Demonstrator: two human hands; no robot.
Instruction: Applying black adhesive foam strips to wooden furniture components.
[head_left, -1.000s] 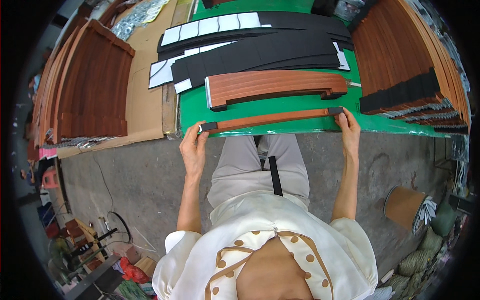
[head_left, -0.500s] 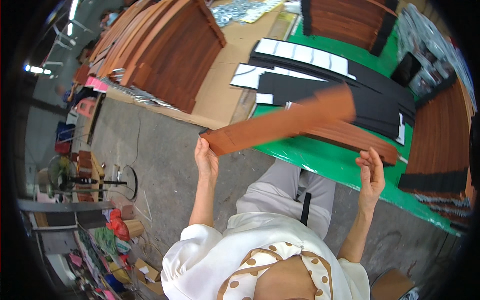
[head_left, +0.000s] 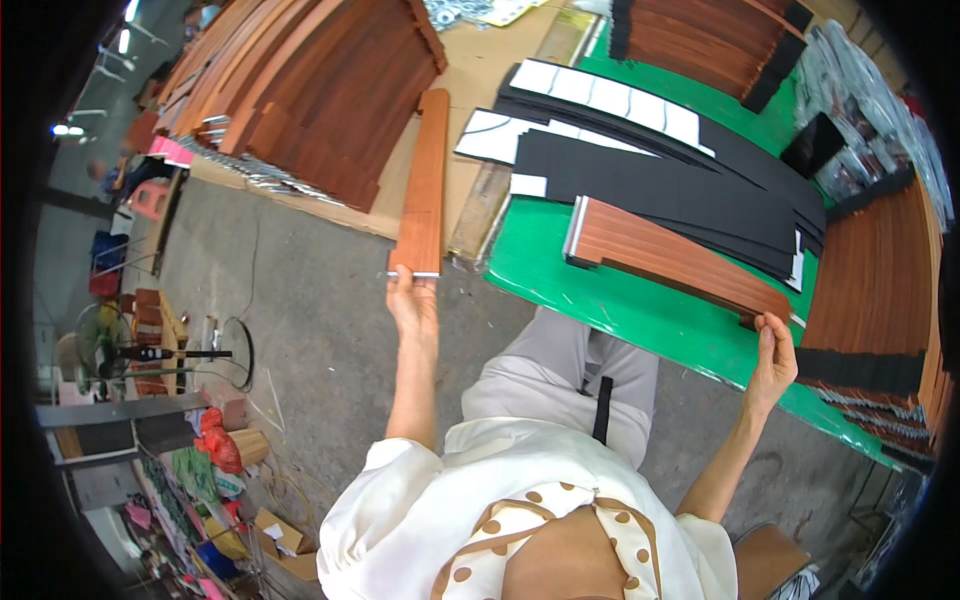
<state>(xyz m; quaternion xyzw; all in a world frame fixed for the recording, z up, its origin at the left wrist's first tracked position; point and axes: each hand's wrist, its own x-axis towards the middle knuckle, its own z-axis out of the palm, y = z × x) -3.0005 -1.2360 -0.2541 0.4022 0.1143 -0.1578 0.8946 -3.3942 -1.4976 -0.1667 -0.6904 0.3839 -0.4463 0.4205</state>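
In my left hand (head_left: 412, 305) is a long reddish-brown wood-grain board (head_left: 424, 180), pinched at its near end. It points away from me, its far end beside the tall stack of similar boards (head_left: 345, 110) on the left. My right hand (head_left: 775, 365) is closed at the right-hand tip of a second brown board (head_left: 680, 255), thumb and fingertips against it. That board lies slanted across the front of the green tabletop (head_left: 540, 255), its pale-edged end to the left. Just behind it are black flat strips (head_left: 640, 180), overlapping, some with white faces.
More stacked brown boards (head_left: 875, 270) with black ends stand at the right, and others (head_left: 700, 45) at the back. Clear plastic bags (head_left: 860, 110) lie far right. A cardboard-covered surface (head_left: 480, 100) bears the left stack. A fan (head_left: 110, 340) stands on the floor at left.
The board in my left hand has swung from pointing right, over the green table, to pointing away beside the left stack. My right hand has moved right and closed at the second board's tip.
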